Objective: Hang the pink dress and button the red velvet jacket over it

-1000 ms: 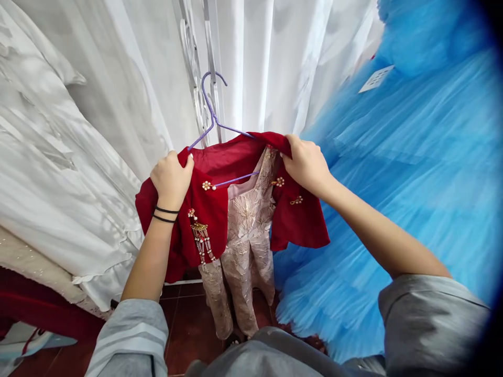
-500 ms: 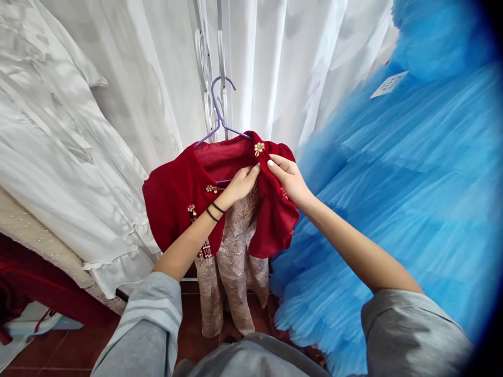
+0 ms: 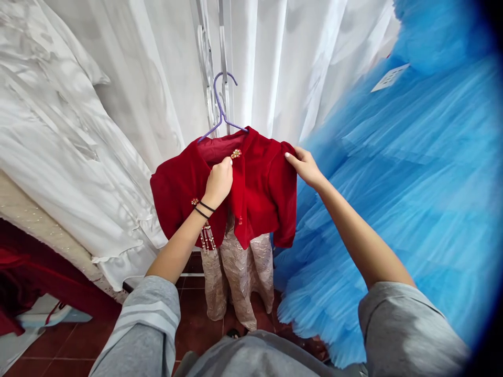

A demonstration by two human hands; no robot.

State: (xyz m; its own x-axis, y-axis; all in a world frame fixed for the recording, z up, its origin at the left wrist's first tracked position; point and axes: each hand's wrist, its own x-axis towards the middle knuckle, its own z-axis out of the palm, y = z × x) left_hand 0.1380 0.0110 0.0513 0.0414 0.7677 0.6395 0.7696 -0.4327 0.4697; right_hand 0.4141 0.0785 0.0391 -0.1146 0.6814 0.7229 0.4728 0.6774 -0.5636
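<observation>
Grips the red jacket [image 3: 259, 178] by its front edge near a beaded clasp [image 3: 236, 153] with the left hand [image 3: 220, 180], pinches its shoulder with the right hand [image 3: 307, 165]. Has it on a purple hanger [image 3: 222, 112], over a pale garment [image 3: 238, 277].

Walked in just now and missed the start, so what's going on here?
A person is handling a red jacket on a purple hanger. The left hand grips its front beside a beaded ornament, while the right hand holds it near the top of a sleeve. A pale patterned garment hangs below the jacket's hem, and a blue ruffled gown stands to the right.
</observation>
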